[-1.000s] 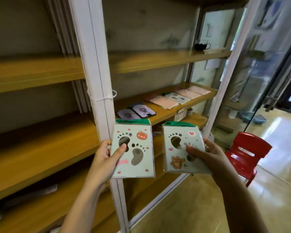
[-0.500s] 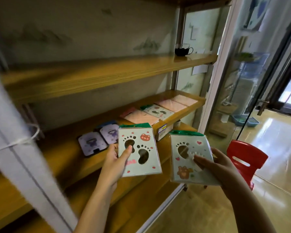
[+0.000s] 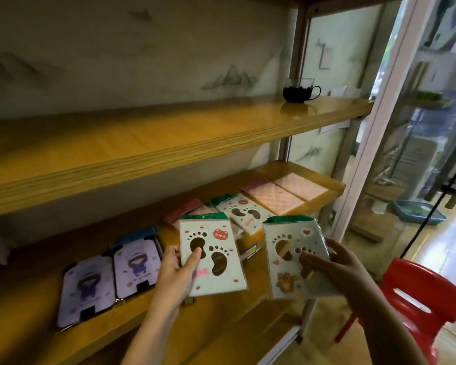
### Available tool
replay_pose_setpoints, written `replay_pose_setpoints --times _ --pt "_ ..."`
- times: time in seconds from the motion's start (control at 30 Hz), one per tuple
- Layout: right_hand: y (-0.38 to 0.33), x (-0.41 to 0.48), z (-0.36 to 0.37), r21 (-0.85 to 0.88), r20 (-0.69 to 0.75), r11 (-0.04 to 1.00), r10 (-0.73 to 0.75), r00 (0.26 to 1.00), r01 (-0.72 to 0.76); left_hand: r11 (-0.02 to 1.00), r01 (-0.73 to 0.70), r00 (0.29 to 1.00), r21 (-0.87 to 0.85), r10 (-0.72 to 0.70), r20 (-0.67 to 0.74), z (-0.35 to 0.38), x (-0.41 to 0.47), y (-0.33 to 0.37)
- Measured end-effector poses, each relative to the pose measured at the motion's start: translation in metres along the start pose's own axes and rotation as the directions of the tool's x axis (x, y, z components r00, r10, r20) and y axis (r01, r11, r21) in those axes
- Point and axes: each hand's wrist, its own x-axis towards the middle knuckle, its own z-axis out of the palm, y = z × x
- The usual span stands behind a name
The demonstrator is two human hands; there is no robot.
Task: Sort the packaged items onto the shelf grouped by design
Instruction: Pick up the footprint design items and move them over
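1. The wooden shelf unit (image 3: 169,143) fills the view from 9 to 2 o'clock, with an upper board and a middle board (image 3: 32,306) below it.
2. A red plastic chair (image 3: 419,301) stands on the floor at 4 o'clock, right of the unit.
3. Two purple cartoon-figure packets (image 3: 111,277) lie side by side and touching on the middle board at 8 o'clock.
4. Pink quilted packets (image 3: 287,193) lie at the right end of the same board, at 1 o'clock.
5. The left footprint packet (image 3: 216,262), green-topped with a red bear face, is held upright in front of the middle board near the centre.
6. The right footprint packet (image 3: 287,256), green-topped with a brown paw print, is held just right of it, the two apart.
7. A third footprint packet (image 3: 244,213) lies flat on the middle board at 12 o'clock of the held pair, overlapping a pink packet beside it.
8. The left hand (image 3: 175,275) pinches the left footprint packet at its left edge, thumb across the front.
9. The right hand (image 3: 334,267) grips the right footprint packet at its right side, thumb on the front.
10. A dark glass cup (image 3: 299,90) sits on the upper board at 1 o'clock.
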Motion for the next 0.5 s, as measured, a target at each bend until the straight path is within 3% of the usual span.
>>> replay_pose_setpoints --times 0.17,0.27,0.37,0.5 --pt "-0.005 0.084 0.01 -0.031 0.117 0.999 0.016 0.993 -0.012 1.0 -0.018 0.988 -0.023 0.014 -0.154 -0.001 0.024 -0.004" --pt "-0.017 0.134 0.018 -0.143 0.305 0.983 -0.067 0.95 0.115 0.998 -0.037 0.969 -0.057 0.022 -0.247 0.003 0.032 -0.003" --pt "-0.026 0.178 0.033 -0.231 0.375 0.948 -0.121 0.919 0.219 0.997 -0.059 0.944 -0.058 0.037 -0.327 0.013 0.036 0.005" --pt "-0.024 0.222 0.05 -0.433 0.374 0.887 0.014 0.928 0.161 0.996 -0.076 0.906 -0.04 0.052 -0.421 0.024 0.037 0.011"
